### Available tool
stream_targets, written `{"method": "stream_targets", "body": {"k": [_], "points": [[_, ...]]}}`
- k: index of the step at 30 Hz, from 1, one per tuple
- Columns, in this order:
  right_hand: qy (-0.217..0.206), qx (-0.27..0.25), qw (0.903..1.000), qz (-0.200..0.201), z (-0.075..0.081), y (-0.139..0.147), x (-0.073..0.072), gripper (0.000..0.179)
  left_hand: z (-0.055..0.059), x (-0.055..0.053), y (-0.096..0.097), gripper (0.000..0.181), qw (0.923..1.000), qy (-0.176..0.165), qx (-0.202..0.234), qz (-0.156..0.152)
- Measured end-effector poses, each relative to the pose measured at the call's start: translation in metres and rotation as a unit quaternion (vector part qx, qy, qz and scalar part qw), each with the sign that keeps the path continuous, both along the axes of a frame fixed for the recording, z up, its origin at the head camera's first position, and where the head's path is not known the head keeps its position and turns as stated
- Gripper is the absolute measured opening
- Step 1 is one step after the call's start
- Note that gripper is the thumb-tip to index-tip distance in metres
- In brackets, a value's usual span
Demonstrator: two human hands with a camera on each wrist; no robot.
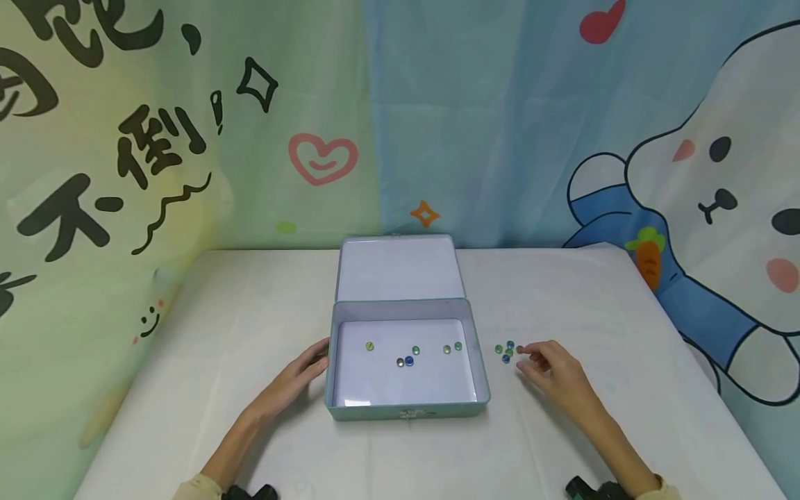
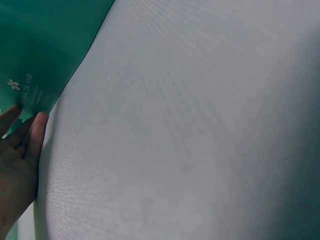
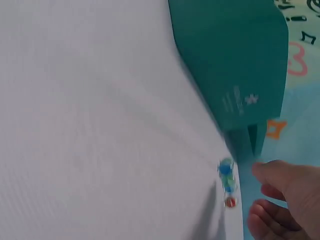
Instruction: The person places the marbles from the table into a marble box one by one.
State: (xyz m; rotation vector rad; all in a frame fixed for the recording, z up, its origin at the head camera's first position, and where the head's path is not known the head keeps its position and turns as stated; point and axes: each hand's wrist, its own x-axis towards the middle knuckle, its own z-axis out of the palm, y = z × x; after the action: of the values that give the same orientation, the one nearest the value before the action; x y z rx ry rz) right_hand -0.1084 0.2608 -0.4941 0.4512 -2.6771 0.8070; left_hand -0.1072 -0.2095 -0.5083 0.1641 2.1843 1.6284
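A pale green tin box (image 1: pixel 407 412) stands on the table with its lid (image 1: pixel 400 269) raised at the back. Several glass marbles lie scattered on its floor, among them a blue marble (image 1: pixel 409 360) and a yellow-green marble (image 1: pixel 370 346). My left hand (image 1: pixel 294 382) touches the box's left side with its fingers extended. Right of the box, several green and blue marbles (image 1: pixel 506 359) sit close together on the cloth. Beside them is a reddish marble (image 3: pixel 230 202), with my right hand (image 1: pixel 556 378) at it. Thumb and fingers stand apart in the right wrist view, no marble visible between them.
White cloth (image 1: pixel 262 292) covers the table. A printed backdrop (image 1: pixel 475 125) with a cartoon bear and hearts hangs behind the table's far edge. Dark wrist devices (image 1: pixel 250 493) show at both forearms.
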Motion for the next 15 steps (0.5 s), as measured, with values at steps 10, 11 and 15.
{"method": "stream_targets", "body": {"k": [10,11,15], "points": [[0.032,-0.007,0.9994,0.014,-0.014,0.013,-0.015,0.026,-0.001,0.002,0.000,0.059,1.0000,-0.003,-0.002,0.004],[0.031,-0.008,0.9993,0.017,-0.015,0.013,-0.017,0.026,-0.001,0.002,0.000,0.059,1.0000,-0.003,-0.002,0.004],[0.009,-0.005,0.9996,0.027,-0.019,0.015,-0.020,0.023,0.000,0.001,0.001,0.058,1.0000,-0.001,0.001,0.001]]}}
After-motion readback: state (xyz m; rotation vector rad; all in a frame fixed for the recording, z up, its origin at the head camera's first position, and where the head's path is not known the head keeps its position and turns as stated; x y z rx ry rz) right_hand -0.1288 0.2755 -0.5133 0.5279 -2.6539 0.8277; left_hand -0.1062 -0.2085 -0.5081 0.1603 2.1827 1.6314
